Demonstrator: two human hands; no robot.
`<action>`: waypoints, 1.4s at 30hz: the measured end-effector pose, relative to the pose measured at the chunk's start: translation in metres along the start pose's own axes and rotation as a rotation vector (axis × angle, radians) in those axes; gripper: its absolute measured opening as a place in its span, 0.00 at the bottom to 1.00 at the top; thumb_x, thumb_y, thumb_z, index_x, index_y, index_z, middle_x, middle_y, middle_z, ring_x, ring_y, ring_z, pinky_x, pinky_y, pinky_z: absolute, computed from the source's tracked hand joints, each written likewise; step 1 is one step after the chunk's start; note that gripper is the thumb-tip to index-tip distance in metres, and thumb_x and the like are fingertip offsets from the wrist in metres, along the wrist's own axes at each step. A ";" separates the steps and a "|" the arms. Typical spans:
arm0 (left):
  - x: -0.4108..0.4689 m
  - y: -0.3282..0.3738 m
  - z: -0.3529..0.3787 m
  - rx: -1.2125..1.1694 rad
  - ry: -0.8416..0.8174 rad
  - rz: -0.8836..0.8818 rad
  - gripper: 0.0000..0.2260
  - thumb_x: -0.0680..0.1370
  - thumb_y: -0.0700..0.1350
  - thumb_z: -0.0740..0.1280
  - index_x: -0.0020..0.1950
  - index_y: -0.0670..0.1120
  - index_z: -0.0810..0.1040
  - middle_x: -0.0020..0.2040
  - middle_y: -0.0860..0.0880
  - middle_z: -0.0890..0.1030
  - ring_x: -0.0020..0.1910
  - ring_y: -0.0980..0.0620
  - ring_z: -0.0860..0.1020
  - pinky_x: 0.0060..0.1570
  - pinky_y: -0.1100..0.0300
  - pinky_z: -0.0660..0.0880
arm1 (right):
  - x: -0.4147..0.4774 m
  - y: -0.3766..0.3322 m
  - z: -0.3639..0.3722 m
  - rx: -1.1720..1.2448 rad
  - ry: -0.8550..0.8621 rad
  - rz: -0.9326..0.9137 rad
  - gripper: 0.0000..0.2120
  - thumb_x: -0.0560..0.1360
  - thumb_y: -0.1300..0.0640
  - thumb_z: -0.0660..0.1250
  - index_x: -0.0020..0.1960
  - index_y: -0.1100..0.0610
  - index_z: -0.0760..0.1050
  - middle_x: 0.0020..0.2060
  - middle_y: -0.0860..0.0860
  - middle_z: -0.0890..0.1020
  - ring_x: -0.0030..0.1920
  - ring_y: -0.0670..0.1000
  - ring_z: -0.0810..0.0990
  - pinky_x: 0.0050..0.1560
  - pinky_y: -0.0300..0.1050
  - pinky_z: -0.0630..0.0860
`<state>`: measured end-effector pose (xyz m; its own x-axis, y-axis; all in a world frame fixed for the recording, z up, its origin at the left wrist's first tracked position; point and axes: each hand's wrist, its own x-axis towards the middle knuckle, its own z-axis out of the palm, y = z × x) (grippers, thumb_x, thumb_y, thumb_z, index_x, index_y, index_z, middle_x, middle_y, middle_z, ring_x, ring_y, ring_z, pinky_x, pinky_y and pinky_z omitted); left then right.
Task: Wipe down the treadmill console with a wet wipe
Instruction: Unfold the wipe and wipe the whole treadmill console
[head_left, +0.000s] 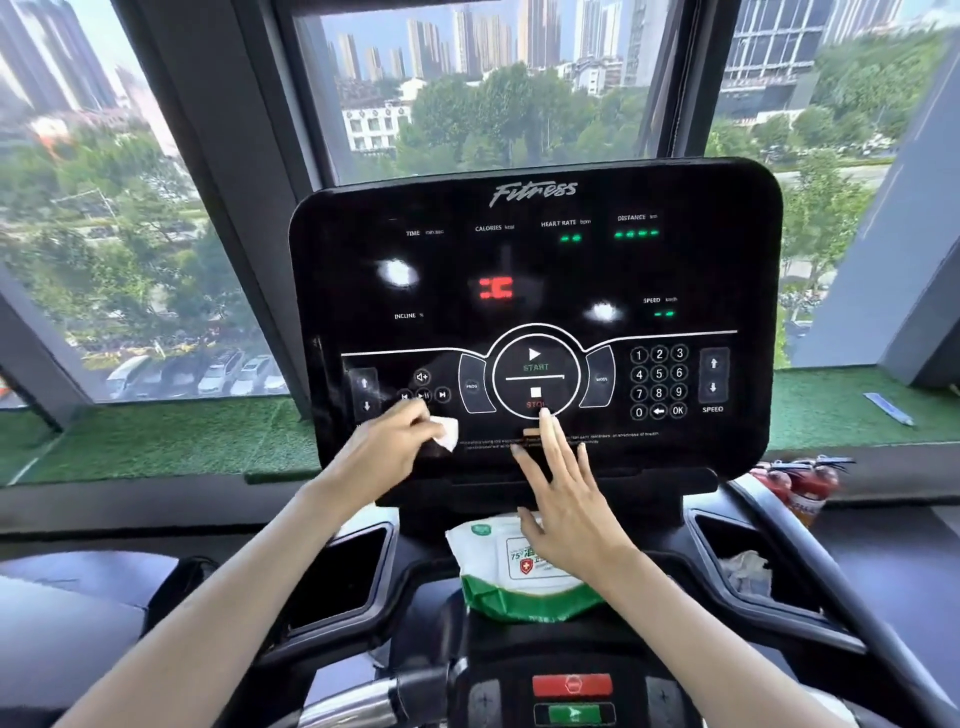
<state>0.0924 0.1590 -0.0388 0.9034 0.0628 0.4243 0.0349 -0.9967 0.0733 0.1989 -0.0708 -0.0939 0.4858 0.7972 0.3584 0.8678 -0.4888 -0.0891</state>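
Note:
The black treadmill console (535, 270) fills the middle of the view, its display lit with red and green digits. My left hand (387, 447) grips a folded white wet wipe (447, 432) and presses it on the console's lower left, just under the media buttons. My right hand (563, 499) is spread flat with straight fingers. Its middle fingertip touches the console at the STOP button (536, 397). A white and green wet wipe pack (498, 582) lies on the tray below the console, partly hidden by my right hand.
Cup holder pockets sit on either side of the tray; the right one (748, 571) holds a crumpled wipe. Red (571, 685) and green buttons sit low on the handlebar panel. Red fire extinguishers (800, 483) stand right of the console. Windows lie beyond.

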 end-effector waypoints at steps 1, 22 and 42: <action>-0.002 -0.004 -0.004 -0.021 0.072 -0.059 0.13 0.72 0.30 0.68 0.50 0.47 0.81 0.46 0.50 0.75 0.40 0.56 0.72 0.35 0.58 0.75 | 0.000 0.001 0.000 -0.004 -0.001 -0.006 0.30 0.72 0.51 0.58 0.73 0.56 0.58 0.75 0.61 0.40 0.75 0.57 0.40 0.70 0.62 0.57; -0.042 -0.007 0.010 -0.122 0.270 -0.384 0.09 0.71 0.32 0.70 0.48 0.43 0.83 0.42 0.49 0.78 0.37 0.50 0.78 0.35 0.56 0.77 | -0.002 0.002 0.009 0.170 0.123 -0.012 0.09 0.73 0.60 0.60 0.50 0.60 0.76 0.75 0.60 0.48 0.76 0.54 0.48 0.72 0.59 0.53; 0.004 0.077 0.037 -0.119 0.123 -0.178 0.12 0.62 0.29 0.71 0.39 0.45 0.82 0.35 0.49 0.75 0.35 0.49 0.77 0.24 0.57 0.75 | -0.003 0.003 0.006 0.218 0.133 -0.024 0.14 0.68 0.65 0.62 0.53 0.62 0.77 0.75 0.62 0.45 0.75 0.59 0.45 0.67 0.64 0.62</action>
<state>0.1148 0.0810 -0.0650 0.8282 0.2502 0.5014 0.1321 -0.9567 0.2593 0.2009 -0.0729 -0.1004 0.4597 0.7469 0.4804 0.8877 -0.3714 -0.2721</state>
